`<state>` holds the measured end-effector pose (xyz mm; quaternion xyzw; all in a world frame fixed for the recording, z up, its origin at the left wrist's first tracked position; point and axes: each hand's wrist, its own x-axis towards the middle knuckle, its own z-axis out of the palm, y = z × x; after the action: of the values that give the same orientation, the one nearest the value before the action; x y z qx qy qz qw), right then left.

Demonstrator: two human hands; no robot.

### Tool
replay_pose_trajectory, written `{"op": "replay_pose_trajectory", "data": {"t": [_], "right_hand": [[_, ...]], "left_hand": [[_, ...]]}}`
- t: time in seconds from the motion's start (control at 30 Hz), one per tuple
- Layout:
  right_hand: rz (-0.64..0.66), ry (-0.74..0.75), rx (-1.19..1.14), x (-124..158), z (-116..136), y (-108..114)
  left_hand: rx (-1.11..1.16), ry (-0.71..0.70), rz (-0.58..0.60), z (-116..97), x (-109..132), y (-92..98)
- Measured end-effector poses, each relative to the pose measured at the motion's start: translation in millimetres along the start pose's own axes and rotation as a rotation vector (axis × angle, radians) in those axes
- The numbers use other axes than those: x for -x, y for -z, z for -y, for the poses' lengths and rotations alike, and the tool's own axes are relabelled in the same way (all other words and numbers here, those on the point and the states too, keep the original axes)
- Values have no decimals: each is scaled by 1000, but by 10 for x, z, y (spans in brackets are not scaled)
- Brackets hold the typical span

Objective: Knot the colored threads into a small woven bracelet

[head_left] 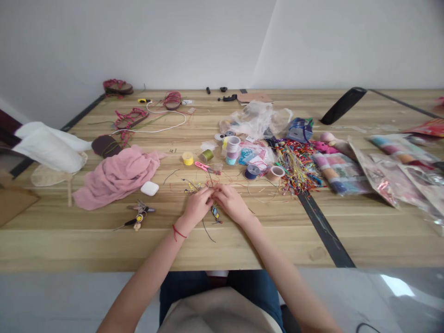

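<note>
My left hand [199, 203] and my right hand [229, 201] meet over the wooden table, fingertips pinched together. Thin cords run into the pinch, though the exact grip is hidden by the fingers. A small, colourful knotted cord piece [215, 212] lies just below, between the hands. From it a dark loose cord end [208, 232] trails toward me. Right beyond the fingers lie yellow and dark cord scraps [192, 186] and pink-handled thread snips [203, 165]. A yellow spool [188, 158] and an olive green spool [207, 155] stand farther back.
Right of my hands are stacked spools [232, 150], a navy spool [252, 172] and a heap of coloured cords [298, 166]. To the left lie a pink cloth [118, 175], a white earbud case [150, 188] and keys [139, 215]. Bagged supplies [343, 173] lie far right.
</note>
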<state>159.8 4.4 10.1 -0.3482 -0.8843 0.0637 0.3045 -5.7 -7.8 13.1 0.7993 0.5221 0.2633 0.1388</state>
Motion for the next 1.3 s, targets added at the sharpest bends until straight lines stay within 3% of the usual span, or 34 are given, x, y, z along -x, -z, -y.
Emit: {"op": "replay_pose_trajectory", "data": {"t": [0.73, 1.3], "right_hand": [[41, 15, 49, -5, 1, -46], [-47, -49, -27, -24, 23, -28]], "left_hand": [[17, -7, -2, 37, 0, -32], [45, 6, -16, 54, -39, -37]]}}
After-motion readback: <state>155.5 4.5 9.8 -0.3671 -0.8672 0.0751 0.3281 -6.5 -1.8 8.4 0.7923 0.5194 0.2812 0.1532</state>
